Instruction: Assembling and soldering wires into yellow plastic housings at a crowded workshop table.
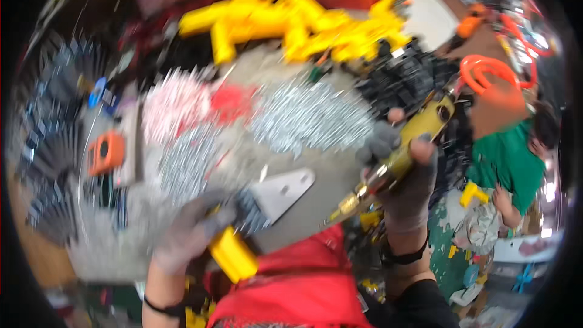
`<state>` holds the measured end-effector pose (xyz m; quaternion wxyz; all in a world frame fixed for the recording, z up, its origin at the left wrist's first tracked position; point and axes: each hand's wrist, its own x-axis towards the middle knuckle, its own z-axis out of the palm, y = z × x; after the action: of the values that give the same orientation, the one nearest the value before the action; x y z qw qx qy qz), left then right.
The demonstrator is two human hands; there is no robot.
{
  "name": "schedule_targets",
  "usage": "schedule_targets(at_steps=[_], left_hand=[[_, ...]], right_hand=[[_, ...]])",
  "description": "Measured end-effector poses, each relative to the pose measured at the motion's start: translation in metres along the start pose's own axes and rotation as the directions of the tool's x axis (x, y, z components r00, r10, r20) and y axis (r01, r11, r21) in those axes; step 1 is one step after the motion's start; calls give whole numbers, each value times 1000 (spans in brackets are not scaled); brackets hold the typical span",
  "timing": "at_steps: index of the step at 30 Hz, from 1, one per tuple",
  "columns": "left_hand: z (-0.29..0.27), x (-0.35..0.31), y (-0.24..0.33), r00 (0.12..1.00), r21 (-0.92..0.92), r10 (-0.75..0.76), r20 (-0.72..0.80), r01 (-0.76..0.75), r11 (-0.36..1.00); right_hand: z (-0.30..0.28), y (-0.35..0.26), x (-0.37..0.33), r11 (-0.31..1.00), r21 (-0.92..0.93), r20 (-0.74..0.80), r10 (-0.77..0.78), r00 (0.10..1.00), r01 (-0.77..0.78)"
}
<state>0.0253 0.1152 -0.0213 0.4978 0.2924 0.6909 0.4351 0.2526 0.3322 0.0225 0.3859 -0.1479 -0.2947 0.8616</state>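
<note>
A grey bench (334, 176), blurred by motion, carries a wide heap of silver metal pieces (310, 115), the landmark here. Beyond the heap lie bright yellow parts (291, 18); to its left, a pinkish heap (176, 103) and, farther left, an orange device (106, 153). Black pieces (407, 76) sit just right of it; well to its right is a person in green (510, 164).

Nearer the wearer than the heap, the gloved left hand (197, 225) has its fingers closed around a yellow block (234, 255); a pale triangular plate (285, 191) juts out beside it, the join too blurred to tell. Right of the heap's near edge, the gloved right hand's (410, 200) fingers grasp an olive-yellow power driver (428, 118), its tip angled down toward the left.
</note>
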Motion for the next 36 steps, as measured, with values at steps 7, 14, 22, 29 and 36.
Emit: schedule_targets(at_steps=[7, 14, 22, 29, 36], left_hand=[[0, 2, -6, 995, -86, 72, 69, -66, 994], [0, 5, 1, 990, -25, 101, 101, -99, 995], [-2, 7, -4, 989, 33, 111, 98, -115, 993], [-1, 5, 2, 983, -109, 118, 143, -103, 989], [-1, 4, 6, 988, -2, 98, 122, -98, 995]], right_hand=[[6, 77, -1, 980, 139, -99, 155, 983, -140], [0, 95, 2, 983, 183, -225, 27, 974, 15], [-1, 101, 2, 975, 222, -205, 66, 977, -20], [1, 100, 0, 974, 225, -189, 69, 979, -25], [1, 102, -1, 974, 226, -226, 61, 972, -8]])
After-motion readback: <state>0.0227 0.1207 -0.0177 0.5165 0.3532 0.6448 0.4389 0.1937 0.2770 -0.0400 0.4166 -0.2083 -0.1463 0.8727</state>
